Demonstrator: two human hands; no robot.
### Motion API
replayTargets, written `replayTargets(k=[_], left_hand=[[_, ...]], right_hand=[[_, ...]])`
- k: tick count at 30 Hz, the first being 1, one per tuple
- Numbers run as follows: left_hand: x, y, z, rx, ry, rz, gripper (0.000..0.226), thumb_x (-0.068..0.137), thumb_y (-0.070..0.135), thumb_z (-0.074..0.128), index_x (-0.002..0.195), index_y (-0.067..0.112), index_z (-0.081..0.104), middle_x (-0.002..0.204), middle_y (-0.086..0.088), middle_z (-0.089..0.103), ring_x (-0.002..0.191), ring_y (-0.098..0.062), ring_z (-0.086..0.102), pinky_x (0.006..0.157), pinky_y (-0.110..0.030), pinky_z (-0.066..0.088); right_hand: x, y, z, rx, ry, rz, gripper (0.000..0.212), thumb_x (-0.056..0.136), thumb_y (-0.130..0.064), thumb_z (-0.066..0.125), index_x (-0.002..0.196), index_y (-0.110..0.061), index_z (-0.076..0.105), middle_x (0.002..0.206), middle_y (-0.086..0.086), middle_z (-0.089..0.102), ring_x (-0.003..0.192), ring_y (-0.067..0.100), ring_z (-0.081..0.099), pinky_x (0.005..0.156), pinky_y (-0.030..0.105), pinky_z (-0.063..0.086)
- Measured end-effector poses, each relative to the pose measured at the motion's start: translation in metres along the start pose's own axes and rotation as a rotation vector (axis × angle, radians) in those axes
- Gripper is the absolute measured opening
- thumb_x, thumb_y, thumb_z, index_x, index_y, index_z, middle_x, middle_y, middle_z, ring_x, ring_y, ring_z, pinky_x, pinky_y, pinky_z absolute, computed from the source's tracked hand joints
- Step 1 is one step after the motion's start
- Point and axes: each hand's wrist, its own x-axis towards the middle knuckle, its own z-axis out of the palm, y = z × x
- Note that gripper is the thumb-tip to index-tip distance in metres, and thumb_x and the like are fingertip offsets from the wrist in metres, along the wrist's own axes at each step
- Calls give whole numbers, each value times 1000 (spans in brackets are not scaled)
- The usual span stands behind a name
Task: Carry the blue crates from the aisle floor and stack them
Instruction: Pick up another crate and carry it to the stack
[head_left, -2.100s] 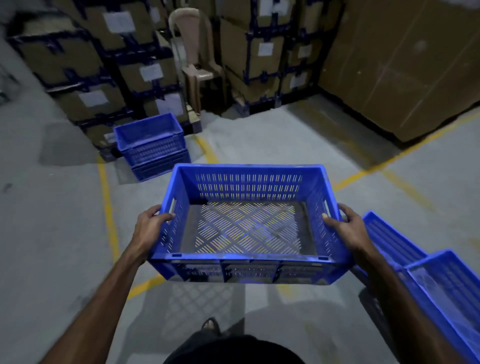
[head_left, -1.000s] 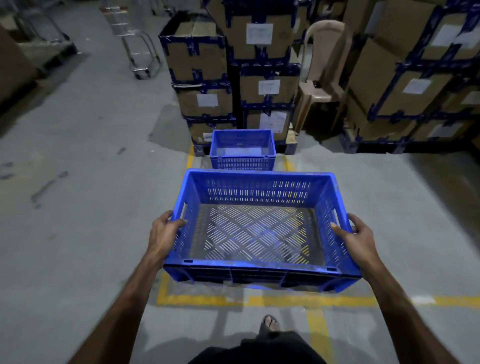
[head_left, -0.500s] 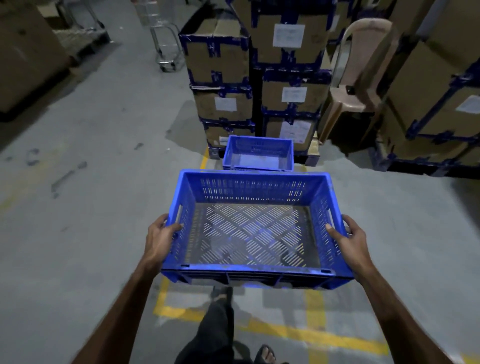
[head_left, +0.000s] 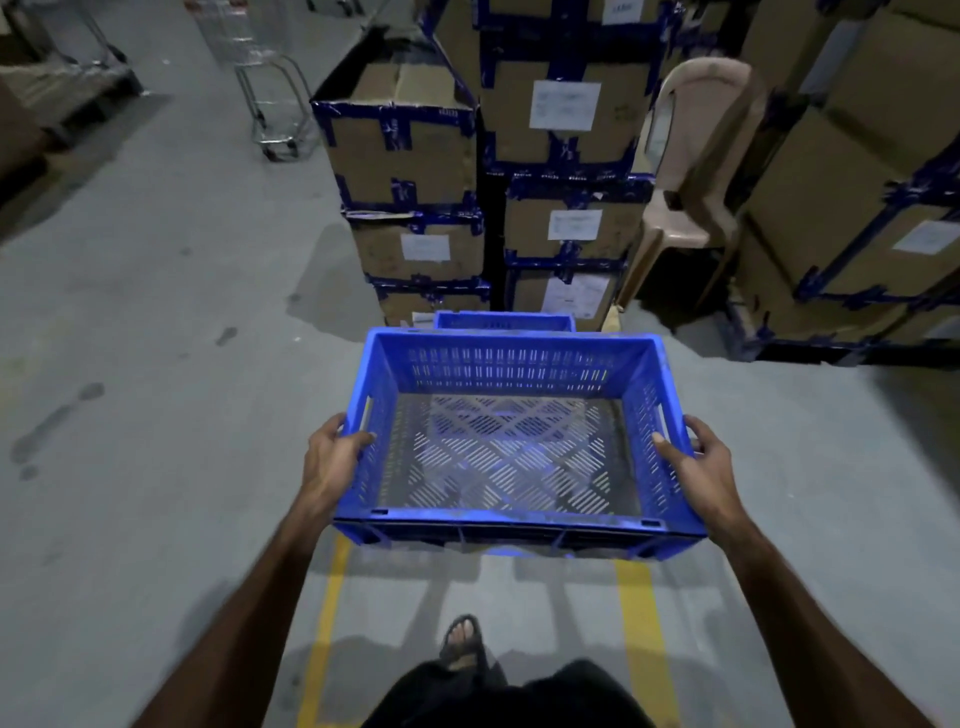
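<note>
At frame centre, the left hand (head_left: 332, 457) and right hand (head_left: 701, 467) grasp the side rims of an empty blue crate (head_left: 514, 364), fingers curled over; another crate (head_left: 504, 319) peeks behind.

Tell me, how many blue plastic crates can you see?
2. One slotted blue plastic crate is carried between both hands; another blue crate's rim peeks out beyond it, by the cardboard boxes. More may be hidden beneath.

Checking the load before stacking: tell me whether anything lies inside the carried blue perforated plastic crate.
No: the blue perforated plastic crate shows only its bare slotted floor.
</note>
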Motion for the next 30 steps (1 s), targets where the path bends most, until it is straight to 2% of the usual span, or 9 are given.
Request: replayTargets(k=[3, 6, 8, 13, 16, 21, 23, 26, 30], left_hand=[[30, 22, 5, 2, -17, 5, 41, 62, 34, 70, 100, 18, 71, 90, -25, 73, 68, -39, 68, 71, -64, 59], [66, 30, 11, 4, -40, -9, 48, 54, 41, 70, 98, 21, 72, 88, -25, 74, 66, -31, 66, 70, -63, 59], [92, 29, 18, 16, -51, -15, 51, 53, 43, 70, 100, 21, 73, 87, -21, 75, 68, -34, 68, 72, -62, 60], [162, 14, 41, 25, -72, -71, 66, 54, 44, 73, 116, 20, 71, 91, -13, 78, 82, -41, 74, 81, -64, 60], [195, 26, 59, 49, -64, -67, 54, 53, 43, 72, 103, 22, 74, 87, -16, 76, 76, -34, 71, 81, -65, 59], [237, 78, 85, 82, -31, -81, 43, 52, 38, 72, 93, 27, 76, 84, -15, 76, 79, -40, 72, 83, -63, 59], [252, 101, 96, 103, -6, -99, 31, 57, 30, 71, 88, 26, 76, 82, -15, 75, 72, -35, 69, 81, -60, 60], [273, 128, 115, 84, 6, -109, 31, 61, 24, 71, 91, 19, 76, 87, -18, 75, 73, -41, 69, 78, -59, 60], [304, 147, 142, -4, 9, -167, 17, 81, 1, 67, 90, 14, 74, 85, -17, 72, 68, -29, 65, 73, -44, 59]], right_hand=[[17, -9, 15, 8, 30, 15, 55, 90, -29, 79, 140, -20, 57, 115, 15, 73, 93, 31, 75, 84, 46, 62], [38, -11, 26, 18, 34, 46, 57, 88, -35, 81, 138, -22, 58, 115, 13, 74, 92, 31, 76, 85, 54, 62], [55, -12, 33, 4, 32, 77, 64, 84, -42, 82, 139, -23, 56, 118, 13, 73, 92, 30, 76, 84, 55, 63], [105, -13, 53, -7, 32, 96, 53, 91, -28, 79, 138, -17, 58, 115, 14, 73, 91, 31, 75, 85, 54, 62], [144, -15, 62, 1, 31, 118, 51, 86, -33, 82, 131, -20, 62, 110, 12, 75, 92, 32, 75, 88, 56, 60], [226, -14, 76, 20, 9, 123, 70, 66, -60, 81, 126, -28, 64, 111, 7, 76, 96, 31, 75, 90, 56, 60], [260, -14, 82, 23, -11, 132, 71, 66, -61, 81, 127, -30, 63, 111, 8, 76, 97, 31, 75, 91, 56, 60], [307, -12, 94, 9, -10, 121, 73, 66, -61, 81, 130, -31, 62, 116, 8, 75, 104, 32, 73, 94, 57, 58], [346, -26, 113, -34, 18, 130, 65, 74, -49, 80, 131, -23, 62, 113, 11, 75, 100, 33, 74, 92, 57, 59]])
